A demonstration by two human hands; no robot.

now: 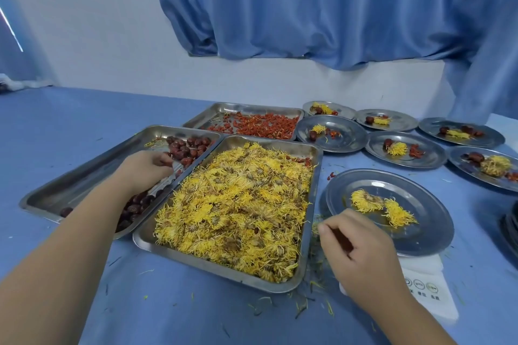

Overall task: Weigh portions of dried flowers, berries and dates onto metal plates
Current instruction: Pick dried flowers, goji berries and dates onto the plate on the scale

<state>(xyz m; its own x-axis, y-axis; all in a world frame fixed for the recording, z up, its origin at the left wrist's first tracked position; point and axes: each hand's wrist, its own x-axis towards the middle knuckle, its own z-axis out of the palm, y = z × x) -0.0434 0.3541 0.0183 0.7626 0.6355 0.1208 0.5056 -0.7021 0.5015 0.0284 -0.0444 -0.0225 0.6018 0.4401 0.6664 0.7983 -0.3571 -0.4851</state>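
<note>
Two hands are in view, the left hand [145, 168] and the right hand [356, 249]. There are three rectangular metal trays: one dates tray [84, 187] under the left hand, one flower tray [145, 235] between the hands, and one berry tray [213, 116] beyond them. There are seven round plates. One is the nearest plate [420, 235], just beyond the right hand, and it holds two flower heads [364, 200]. The other six are filled plates [429, 158] further beyond that hand. One scale [429, 288] sits under the nearest plate. The dark stack [511, 227] right of the right hand cannot be counted.

Dried flowers [235, 215] heaped in near tray [213, 269]; dates [187, 148] left tray [84, 185]; berries [266, 126] far tray [224, 109]; plate [420, 232] bears two flowers
</note>
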